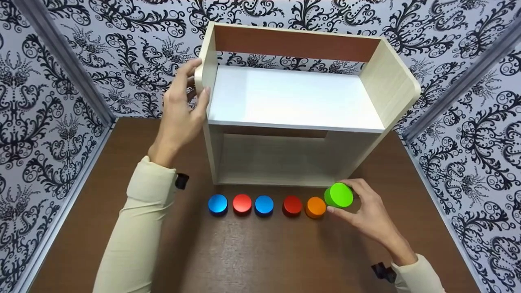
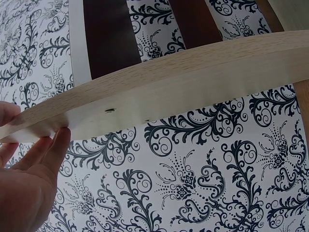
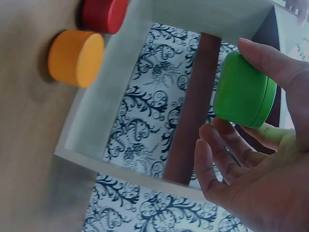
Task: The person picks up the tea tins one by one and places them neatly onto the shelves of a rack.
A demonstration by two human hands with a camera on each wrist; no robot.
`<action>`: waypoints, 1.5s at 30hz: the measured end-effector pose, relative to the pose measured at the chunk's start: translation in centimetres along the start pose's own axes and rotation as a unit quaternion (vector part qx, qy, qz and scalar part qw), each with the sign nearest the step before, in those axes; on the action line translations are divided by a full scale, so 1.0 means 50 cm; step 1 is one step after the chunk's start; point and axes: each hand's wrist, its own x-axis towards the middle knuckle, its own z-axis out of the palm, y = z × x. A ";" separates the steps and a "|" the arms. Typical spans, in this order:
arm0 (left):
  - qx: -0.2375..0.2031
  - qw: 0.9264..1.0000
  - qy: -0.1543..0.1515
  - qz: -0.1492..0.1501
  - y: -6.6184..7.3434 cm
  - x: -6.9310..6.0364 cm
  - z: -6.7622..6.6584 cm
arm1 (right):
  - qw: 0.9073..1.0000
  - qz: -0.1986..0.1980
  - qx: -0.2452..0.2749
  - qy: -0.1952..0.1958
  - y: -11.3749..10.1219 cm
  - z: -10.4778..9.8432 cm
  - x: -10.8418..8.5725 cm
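My left hand [image 1: 181, 112] grips the upper left side panel [image 1: 207, 81] of a small wooden shelf unit, thumb on the inside and fingers round the outer face. The left wrist view shows the fingertips against that panel's edge [image 2: 159, 77]. Between the thumb and fingers of my right hand [image 1: 372, 213] is a round green lidded container [image 1: 340, 195], raised in front of the unit's lower right corner. Just left of it stands an orange container [image 1: 316, 207], then a dark red one [image 1: 292, 206]. Farther left are a blue [image 1: 264, 205], a lighter red [image 1: 242, 204] and another blue container [image 1: 217, 204].
The shelf unit has a white middle board [image 1: 293, 97], a pale bottom board [image 1: 272, 158] and a brown rail [image 1: 293, 42] across the back. It stands on a brown table [image 1: 244, 252], near the patterned back wall [image 1: 138, 53]. Patterned walls also flank both sides.
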 end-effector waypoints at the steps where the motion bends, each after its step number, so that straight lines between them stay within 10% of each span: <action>1: 0.000 1.000 0.000 0.001 0.000 0.000 0.000 | 1.000 -0.001 0.000 0.000 -0.003 -0.002 0.002; 45: 0.007 1.000 -0.006 -0.015 0.001 -0.002 0.001 | 0.997 -0.067 0.032 -0.029 -0.106 -0.032 0.082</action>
